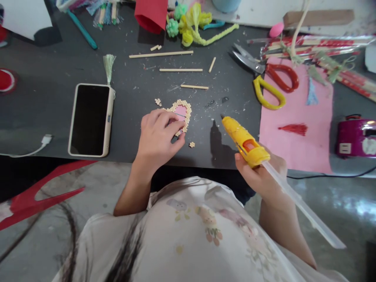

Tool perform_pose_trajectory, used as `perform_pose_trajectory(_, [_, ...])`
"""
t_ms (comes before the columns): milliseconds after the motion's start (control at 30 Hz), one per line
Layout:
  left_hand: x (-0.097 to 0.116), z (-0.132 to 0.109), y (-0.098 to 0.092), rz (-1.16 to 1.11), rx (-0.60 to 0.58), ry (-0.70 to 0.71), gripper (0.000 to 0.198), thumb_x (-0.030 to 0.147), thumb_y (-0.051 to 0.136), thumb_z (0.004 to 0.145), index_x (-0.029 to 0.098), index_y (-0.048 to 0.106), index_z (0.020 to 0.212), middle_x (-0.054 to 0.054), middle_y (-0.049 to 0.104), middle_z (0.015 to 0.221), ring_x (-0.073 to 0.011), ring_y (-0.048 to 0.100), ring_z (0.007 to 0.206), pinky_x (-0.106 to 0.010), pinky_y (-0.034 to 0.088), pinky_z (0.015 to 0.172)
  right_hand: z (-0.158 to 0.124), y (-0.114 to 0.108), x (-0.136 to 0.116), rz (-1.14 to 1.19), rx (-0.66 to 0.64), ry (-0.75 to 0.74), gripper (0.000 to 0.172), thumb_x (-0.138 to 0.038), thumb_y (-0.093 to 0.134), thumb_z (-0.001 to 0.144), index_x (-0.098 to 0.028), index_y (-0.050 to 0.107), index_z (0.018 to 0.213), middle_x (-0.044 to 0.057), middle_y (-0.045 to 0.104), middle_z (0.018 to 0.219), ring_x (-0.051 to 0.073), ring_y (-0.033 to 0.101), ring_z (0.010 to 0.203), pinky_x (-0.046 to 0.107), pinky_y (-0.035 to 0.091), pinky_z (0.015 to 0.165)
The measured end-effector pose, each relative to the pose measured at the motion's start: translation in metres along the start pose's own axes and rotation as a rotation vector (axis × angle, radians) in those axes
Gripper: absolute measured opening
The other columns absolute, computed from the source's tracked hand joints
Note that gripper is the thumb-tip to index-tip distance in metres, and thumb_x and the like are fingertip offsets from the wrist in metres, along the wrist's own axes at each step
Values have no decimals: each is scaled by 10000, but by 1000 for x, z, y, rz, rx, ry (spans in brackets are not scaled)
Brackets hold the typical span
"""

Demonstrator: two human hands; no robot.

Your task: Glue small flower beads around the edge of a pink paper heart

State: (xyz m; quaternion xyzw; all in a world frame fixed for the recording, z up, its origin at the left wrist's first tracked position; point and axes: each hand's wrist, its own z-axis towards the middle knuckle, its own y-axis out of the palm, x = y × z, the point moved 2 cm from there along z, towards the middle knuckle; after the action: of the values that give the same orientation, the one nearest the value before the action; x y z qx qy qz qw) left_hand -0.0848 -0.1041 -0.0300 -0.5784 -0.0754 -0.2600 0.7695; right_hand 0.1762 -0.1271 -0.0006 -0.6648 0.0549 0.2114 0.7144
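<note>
My left hand [158, 135] is over a small pink heart-shaped piece [180, 111] edged with cream bead-like bits, its fingers curled and gripping the near edge. Part of the heart is hidden under the fingers. A thin dark line crosses its pink middle. My right hand [264, 172] is wrapped round a yellow glue gun [243, 141], held above the table edge with the nozzle pointing away and to the left. A long translucent glue stick [305, 207] sticks out of its back. Small bead clusters [192, 145] lie beside the heart.
Thin wooden sticks [180, 70] lie beyond the heart. To the left rests a phone [91, 119] with a tassel. On the right, scissors [264, 74] partly overlap a pink sheet [293, 152] bearing a red tassel [293, 129]. A purple device [357, 137] stands at far right.
</note>
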Motion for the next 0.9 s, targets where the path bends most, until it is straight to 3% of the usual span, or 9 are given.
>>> perform_pose_trajectory(167, [-1,0,1,20,-1,6,159,243,644,858,263,695,1007,-18,692,1089,-249,572,1110,-432,411,955,0,-9,14,-114,42,81,277,-437,531,835,-190,653,865,19,606,604,150,544,495,263,405,521])
perform_pose_trajectory(367, [1,0,1,33,4,7,155,226,633,858,259,697,995,-22,694,1085,-256,578,1115,-443,421,953,-1,-18,25,-143,90,182,335,-443,545,801,-182,697,948,35,613,622,171,539,528,291,413,550])
perform_pose_trajectory(533, [3,1,0,44,-6,-18,146,222,636,850,261,693,978,-20,696,1078,-262,574,1128,-452,425,954,0,-25,33,-171,65,355,397,-457,573,750,-222,705,1043,26,622,616,194,561,548,306,423,569])
perform_pose_trajectory(767, [4,2,0,52,-16,-19,144,234,620,870,264,696,988,-35,690,1087,-264,567,1136,-455,423,965,2,-29,53,-304,92,329,518,-465,586,721,-199,671,1157,103,747,860,298,690,780,346,423,647])
perform_pose_trajectory(900, [5,2,0,71,-10,-32,139,237,619,873,259,698,985,-32,693,1085,-259,564,1137,-450,418,975,5,-27,65,-422,42,428,502,-473,588,745,-228,650,1179,84,748,862,301,686,763,340,373,621])
